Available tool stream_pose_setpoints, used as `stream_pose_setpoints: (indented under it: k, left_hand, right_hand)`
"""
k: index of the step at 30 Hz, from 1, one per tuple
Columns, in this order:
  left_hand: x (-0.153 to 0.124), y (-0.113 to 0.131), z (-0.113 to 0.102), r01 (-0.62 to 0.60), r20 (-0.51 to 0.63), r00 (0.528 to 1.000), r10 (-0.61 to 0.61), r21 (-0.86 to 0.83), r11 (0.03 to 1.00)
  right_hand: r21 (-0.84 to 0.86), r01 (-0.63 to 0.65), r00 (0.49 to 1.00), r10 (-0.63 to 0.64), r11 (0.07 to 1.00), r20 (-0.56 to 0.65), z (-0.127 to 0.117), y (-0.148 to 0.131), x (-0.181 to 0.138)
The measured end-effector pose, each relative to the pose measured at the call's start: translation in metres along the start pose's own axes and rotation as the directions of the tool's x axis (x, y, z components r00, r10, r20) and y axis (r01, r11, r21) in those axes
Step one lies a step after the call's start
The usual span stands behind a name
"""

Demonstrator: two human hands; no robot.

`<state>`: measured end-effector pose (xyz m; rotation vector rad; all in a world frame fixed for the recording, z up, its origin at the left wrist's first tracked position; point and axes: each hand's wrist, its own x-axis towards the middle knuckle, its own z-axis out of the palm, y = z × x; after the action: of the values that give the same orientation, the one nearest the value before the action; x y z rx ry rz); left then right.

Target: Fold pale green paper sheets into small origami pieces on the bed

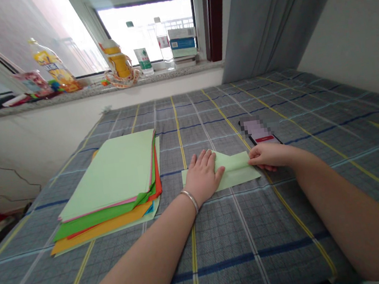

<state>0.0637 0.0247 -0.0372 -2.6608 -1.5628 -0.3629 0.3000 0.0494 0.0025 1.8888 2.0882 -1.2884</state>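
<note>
A light green sheet of paper (238, 176), partly folded, lies on the plaid cloth in front of me. My left hand (203, 175) rests flat on its left part, fingers stretched out, with a silver bangle on the wrist. At the paper's right edge, my right hand (264, 156) pinches the folded flap between thumb and fingers. Some of the paper is hidden under my left hand. Left of it sits a stack of coloured paper (116, 170), light green on top, with pink, green, orange and yellow edges showing below.
A phone (261, 133) with a lit screen lies just beyond my right hand. The plaid cloth (215, 231) covers the whole surface. On the windowsill (92, 93) stand an orange drink bottle (56, 68), a yellow flask (119, 63), a clear bottle (164, 45) and boxes (183, 45).
</note>
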Motion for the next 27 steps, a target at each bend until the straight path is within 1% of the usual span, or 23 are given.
stream_pose_setpoints:
  k: [6, 9, 10, 12, 14, 15, 16, 17, 19, 20, 21, 23, 25, 27]
  left_hand:
    - [0.0, 0.0, 0.001, 0.003, -0.012, 1.0, -0.003, 0.017, 1.0]
    - [0.0, 0.001, 0.002, 0.003, -0.026, 1.0, -0.002, 0.036, 0.999]
    - [0.0, 0.001, 0.002, 0.002, -0.031, 1.0, 0.0, 0.043, 0.999]
    - [-0.001, 0.001, 0.002, 0.0, -0.042, 0.999, 0.003, 0.058, 0.998]
    - [-0.001, 0.002, 0.002, -0.001, -0.046, 0.999, 0.004, 0.068, 0.998]
    - [-0.001, 0.002, 0.002, -0.002, -0.045, 0.999, 0.005, 0.07, 0.998]
    - [-0.001, 0.002, 0.002, -0.001, -0.042, 0.999, 0.004, 0.07, 0.998]
    - [-0.001, 0.002, 0.002, 0.0, -0.039, 0.999, 0.002, 0.068, 0.998]
    - [-0.001, 0.001, 0.002, 0.003, -0.032, 1.0, -0.001, 0.061, 0.998]
    - [-0.001, 0.001, 0.002, 0.005, -0.029, 1.0, -0.004, 0.056, 0.998]
    - [0.0, 0.0, 0.002, 0.007, -0.026, 1.0, -0.006, 0.051, 0.999]
    - [0.0, 0.0, 0.003, 0.011, -0.022, 1.0, -0.01, 0.041, 0.999]
    - [0.0, -0.001, 0.003, 0.016, -0.017, 1.0, -0.015, 0.032, 0.999]
    - [0.0, -0.001, 0.003, 0.017, -0.013, 1.0, -0.017, 0.022, 1.0]
  right_hand:
    - [-0.099, -0.038, 0.999, 0.038, 0.994, -0.002, 0.001, 0.0, 0.001]
    - [-0.159, -0.054, 0.998, 0.048, 0.986, -0.045, 0.001, -0.001, -0.001]
    - [-0.183, -0.067, 0.995, 0.053, 0.981, -0.082, 0.001, -0.002, -0.002]
    - [-0.214, -0.086, 0.977, 0.041, 0.973, -0.21, 0.001, -0.005, -0.002]
    - [-0.213, -0.073, 0.933, -0.009, 0.974, -0.361, 0.0, -0.007, -0.002]
    - [-0.196, -0.059, 0.917, -0.024, 0.979, -0.398, 0.0, -0.008, -0.002]
    - [-0.165, -0.041, 0.916, -0.029, 0.985, -0.4, 0.001, -0.008, -0.003]
    - [-0.129, -0.019, 0.93, -0.03, 0.991, -0.367, 0.001, -0.008, -0.003]
    - [-0.072, 0.03, 0.97, -0.047, 0.997, -0.239, 0.002, -0.005, -0.005]
    - [-0.064, 0.058, 0.98, -0.069, 0.996, -0.187, 0.003, -0.003, -0.006]
    - [-0.074, 0.087, 0.982, -0.098, 0.993, -0.163, 0.004, -0.002, -0.006]
    - [-0.136, 0.115, 0.975, -0.138, 0.984, -0.172, 0.006, 0.001, -0.005]
    - [-0.202, 0.113, 0.967, -0.154, 0.973, -0.201, 0.007, 0.002, -0.004]
    - [-0.263, 0.115, 0.964, -0.172, 0.958, -0.205, 0.007, 0.002, -0.002]
